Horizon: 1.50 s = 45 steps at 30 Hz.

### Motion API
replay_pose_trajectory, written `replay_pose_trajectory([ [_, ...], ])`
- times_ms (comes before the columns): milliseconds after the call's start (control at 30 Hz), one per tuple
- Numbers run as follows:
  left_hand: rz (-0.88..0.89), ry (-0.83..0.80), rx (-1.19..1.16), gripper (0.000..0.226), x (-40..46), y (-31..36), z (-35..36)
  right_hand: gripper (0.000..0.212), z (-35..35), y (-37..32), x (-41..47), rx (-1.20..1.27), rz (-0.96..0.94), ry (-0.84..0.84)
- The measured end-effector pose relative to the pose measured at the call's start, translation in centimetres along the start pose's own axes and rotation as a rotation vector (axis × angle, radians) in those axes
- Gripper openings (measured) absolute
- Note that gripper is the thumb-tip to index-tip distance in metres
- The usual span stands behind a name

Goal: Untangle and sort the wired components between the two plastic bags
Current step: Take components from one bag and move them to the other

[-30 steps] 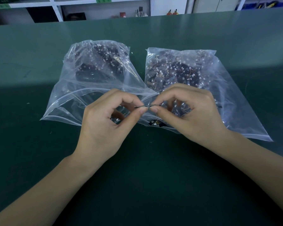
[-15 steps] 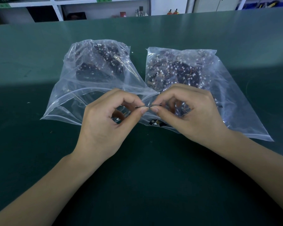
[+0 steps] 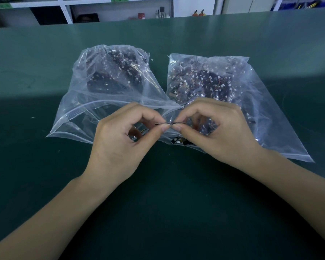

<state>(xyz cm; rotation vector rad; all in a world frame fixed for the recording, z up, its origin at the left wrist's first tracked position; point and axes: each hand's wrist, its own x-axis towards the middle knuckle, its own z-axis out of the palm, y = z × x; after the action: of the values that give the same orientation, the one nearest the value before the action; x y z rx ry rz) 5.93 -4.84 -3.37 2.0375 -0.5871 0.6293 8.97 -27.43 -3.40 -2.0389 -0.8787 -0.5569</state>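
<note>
a thin wired component (image 3: 170, 123) is pinched at both ends by the left hand (image 3: 120, 139) and right hand (image 3: 218, 130). two plastic bags (image 3: 105, 102) (image 3: 261, 113) are seen at 11 and 1 o'clock on the tabletop (image 3: 26, 166).

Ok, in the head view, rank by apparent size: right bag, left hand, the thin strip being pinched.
1. right bag
2. left hand, though it is nearer the camera
3. thin strip, pinched by both hands

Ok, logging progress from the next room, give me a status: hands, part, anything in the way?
Left hand and right hand both pinching one thin dark component between them. Held above the bag mouths. Left bag, right bag both loaded. Nothing blocking.
</note>
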Motion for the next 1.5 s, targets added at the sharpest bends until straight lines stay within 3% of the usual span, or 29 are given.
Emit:
replay_pose_trajectory([
  [100,-0.006,0.035,0.010,0.004,0.0,0.1,0.1,0.011,0.0,0.2,-0.1,-0.031,-0.002,-0.001],
  [233,-0.030,0.074,0.016,0.006,0.0,0.1,-0.1,0.044,-0.1,0.6,-0.2,-0.168,-0.018,-0.109],
  [367,-0.043,0.064,-0.016,0.012,-0.1,0.0,-0.1,0.057,-0.2,0.9,-0.1,-0.251,0.017,-0.214],
  [633,0.094,-0.074,0.127,0.007,-0.2,-0.8,0.2,0.043,-0.4,1.2,-0.2,-0.159,0.009,-0.101],
  [1000,0.140,-0.059,0.297,0.005,-0.4,-1.6,0.4,0.034,-0.3,1.2,-0.3,-0.170,0.003,-0.094],
  [1233,0.183,-0.198,0.511,0.015,-0.6,-1.4,0.8,0.031,-0.1,0.9,-0.3,-0.184,0.012,-0.122],
  [1400,0.045,-0.157,0.370,0.011,-0.4,-0.6,0.4,0.029,-0.2,0.9,-0.2,-0.184,0.016,-0.138],
  [1500,-0.052,-0.112,0.401,0.012,0.0,-0.5,-0.5,0.031,-0.2,0.8,-0.2,-0.194,0.026,-0.127],
])
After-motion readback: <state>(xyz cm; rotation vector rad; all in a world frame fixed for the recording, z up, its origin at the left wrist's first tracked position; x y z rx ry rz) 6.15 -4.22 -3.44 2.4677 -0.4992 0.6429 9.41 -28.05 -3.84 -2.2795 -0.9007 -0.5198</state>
